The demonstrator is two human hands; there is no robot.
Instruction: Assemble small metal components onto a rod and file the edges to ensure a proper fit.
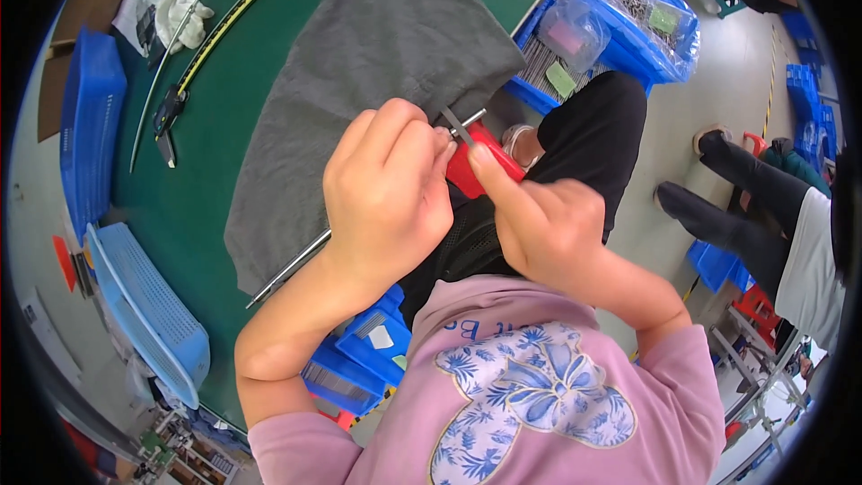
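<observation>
Seemingly stiff and light, a thin metal rod [301,260] is pinched by the left hand [386,184] while the right hand [548,224] clamps a red tool [471,166].

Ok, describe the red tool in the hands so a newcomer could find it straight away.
Start at the green table and the grey cloth spread on it. At the cloth's near right edge, the left hand and right hand meet over a long metal rod. The red tool sits between them, the only red thing there, with a small metal tip.

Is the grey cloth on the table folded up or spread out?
Spread out. The grey cloth lies flat in one layer across the green table, its near edge hanging toward the hands.
</observation>
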